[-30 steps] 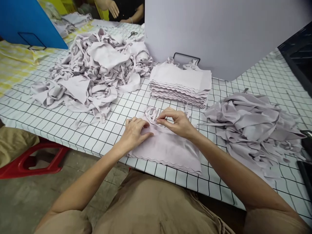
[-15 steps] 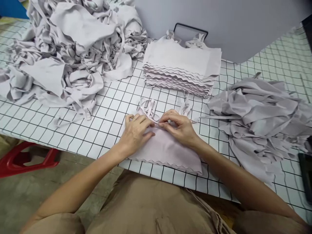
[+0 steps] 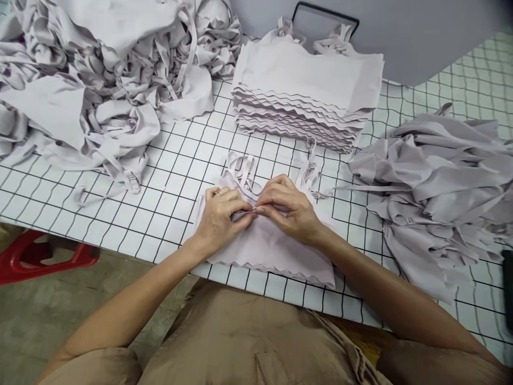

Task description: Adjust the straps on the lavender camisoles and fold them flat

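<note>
Here's the wavy hem nearest me, the pale lilac camisole (image 3: 276,251) lying flat, its wide side running left to right; up at mid-neckline, my left hand (image 3: 218,220) and right hand (image 3: 294,211) meet, thumbs and forefingers pinching its fabric, neither nearer, exact fold too small to tell; straps (image 3: 242,170) just beyond, then the neat camisole stack (image 3: 304,75).

Bare checked tabletop (image 3: 188,155) between heaps, folded stack (image 3: 304,80) beyond
</note>
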The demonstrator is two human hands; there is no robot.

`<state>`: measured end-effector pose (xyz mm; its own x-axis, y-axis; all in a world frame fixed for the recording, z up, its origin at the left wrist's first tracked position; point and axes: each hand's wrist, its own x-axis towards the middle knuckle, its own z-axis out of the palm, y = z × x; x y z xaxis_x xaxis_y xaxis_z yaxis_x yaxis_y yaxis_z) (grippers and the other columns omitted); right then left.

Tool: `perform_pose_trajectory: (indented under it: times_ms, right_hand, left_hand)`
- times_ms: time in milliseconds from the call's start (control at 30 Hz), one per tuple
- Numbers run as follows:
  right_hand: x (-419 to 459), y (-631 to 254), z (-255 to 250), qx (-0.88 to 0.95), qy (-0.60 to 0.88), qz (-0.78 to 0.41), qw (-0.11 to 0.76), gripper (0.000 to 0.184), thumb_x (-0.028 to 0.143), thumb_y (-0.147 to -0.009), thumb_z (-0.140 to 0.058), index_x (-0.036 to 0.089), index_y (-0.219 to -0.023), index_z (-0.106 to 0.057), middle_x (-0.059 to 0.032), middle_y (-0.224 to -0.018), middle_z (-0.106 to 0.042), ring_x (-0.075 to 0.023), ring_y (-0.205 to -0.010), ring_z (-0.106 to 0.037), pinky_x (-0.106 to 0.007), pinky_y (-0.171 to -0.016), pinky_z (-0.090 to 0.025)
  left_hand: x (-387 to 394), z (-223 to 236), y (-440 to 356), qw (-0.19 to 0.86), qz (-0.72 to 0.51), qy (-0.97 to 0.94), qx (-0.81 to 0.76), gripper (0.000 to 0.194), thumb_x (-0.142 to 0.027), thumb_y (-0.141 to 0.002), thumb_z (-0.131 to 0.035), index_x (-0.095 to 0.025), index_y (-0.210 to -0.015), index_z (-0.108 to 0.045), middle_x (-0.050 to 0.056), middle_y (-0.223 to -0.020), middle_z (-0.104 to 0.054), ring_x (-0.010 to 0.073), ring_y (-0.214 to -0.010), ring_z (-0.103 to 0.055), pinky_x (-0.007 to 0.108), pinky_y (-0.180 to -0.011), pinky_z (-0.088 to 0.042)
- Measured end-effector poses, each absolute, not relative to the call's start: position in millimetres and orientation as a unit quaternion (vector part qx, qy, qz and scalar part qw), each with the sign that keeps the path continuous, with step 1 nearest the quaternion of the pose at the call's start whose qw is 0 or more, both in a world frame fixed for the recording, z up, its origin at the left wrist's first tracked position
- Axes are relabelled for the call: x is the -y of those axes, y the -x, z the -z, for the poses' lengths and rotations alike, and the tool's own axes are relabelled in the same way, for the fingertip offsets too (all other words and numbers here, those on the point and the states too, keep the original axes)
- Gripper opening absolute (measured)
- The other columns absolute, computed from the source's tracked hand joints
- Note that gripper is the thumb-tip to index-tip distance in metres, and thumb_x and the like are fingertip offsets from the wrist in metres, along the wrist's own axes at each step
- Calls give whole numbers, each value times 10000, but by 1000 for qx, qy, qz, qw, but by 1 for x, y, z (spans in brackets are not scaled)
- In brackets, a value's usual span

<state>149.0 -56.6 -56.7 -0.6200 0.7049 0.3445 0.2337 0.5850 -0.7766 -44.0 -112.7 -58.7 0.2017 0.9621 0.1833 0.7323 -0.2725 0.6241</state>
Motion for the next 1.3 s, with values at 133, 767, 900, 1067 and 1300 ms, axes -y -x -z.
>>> perform_pose_trajectory:
  times_ms: [133, 767, 900, 1067, 1300]
  right_hand:
    - [57, -149, 57, 830, 286, -354, 322, 98, 230, -935, -639, 242, -851, -688, -41, -775, -679, -234, -907, -540, -439, -843, -469]
    - [56, -148, 59, 834, 282, -349, 321, 121, 286, -947, -646, 242, -844, -690, -39, -763, -677, -229, -875, -543, -440, -828, -458]
    - [56, -148, 59, 835, 275, -344, 330, 110, 277, -945, -650, 243, -851, -695, -39, -762, -684, -227, -863, -542, -442, -826, -458]
    - [57, -149, 56, 827, 291, -359, 320, 128, 298, -952, -641, 252, -852, -706, -37, -770, -685, -228, -873, -545, -441, -826, -466]
    - [57, -149, 57, 836, 276, -345, 325, 106, 274, -948, -647, 245, -856, -691, -36, -766, -680, -224, -869, -545, -432, -826, -461]
  left_hand:
    - [112, 58, 44, 215, -278, -746, -566, 114, -260, -889, -699, -233, -780, -720, -44, -688, -602, 139, -661, -507, 374, -841, -327]
    - [112, 58, 43, 221, -274, -747, -564, 119, -244, -878, -698, -225, -760, -697, -44, -689, -610, 146, -684, -527, 383, -854, -326]
    - [112, 59, 43, 220, -280, -746, -562, 120, -239, -878, -698, -222, -759, -696, -41, -692, -619, 144, -680, -533, 385, -857, -326]
    - [112, 59, 43, 224, -276, -746, -563, 122, -246, -879, -696, -225, -758, -698, -44, -686, -615, 145, -675, -527, 383, -854, -325]
    - [112, 59, 43, 218, -285, -749, -557, 128, -235, -880, -687, -215, -754, -694, -45, -678, -600, 143, -671, -526, 384, -848, -320]
